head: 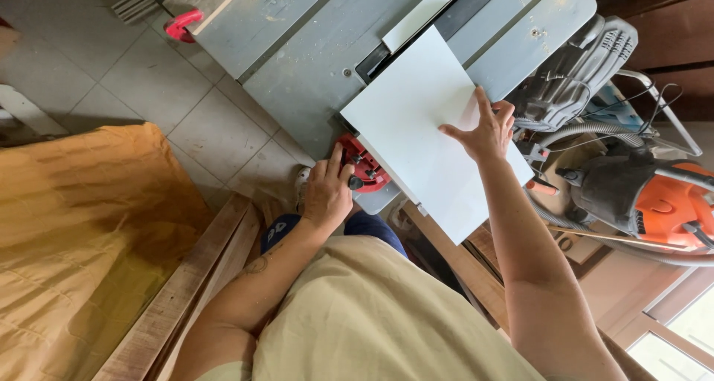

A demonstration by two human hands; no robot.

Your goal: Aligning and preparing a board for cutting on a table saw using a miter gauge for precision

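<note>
View from the head camera, looking down over a grey table saw (320, 61). We count two hands and one white panel (424, 121). The panel lies flat on the saw table, its near end overhanging the front edge toward the person. The right hand (483, 132) rests palm-down on the panel near its right edge, fingers spread wide and flat, gripping nothing. The left hand (327, 191) sits at the front edge of the saw, fingers curled narrowly about one red switch housing (364, 165) with a small black knob; we cannot tell whether it grips or merely touches it. One white fence strip (420, 13) lies on the table beyond the panel. One red clamp handle (182, 24) shows at the far left corner of the saw. To the right stand one orange-and-grey vacuum (654, 199) and one grey ribbed hose (573, 132). At left, one tan cloth (82, 232) covers a surface beside two wooden boards (193, 292).
</note>
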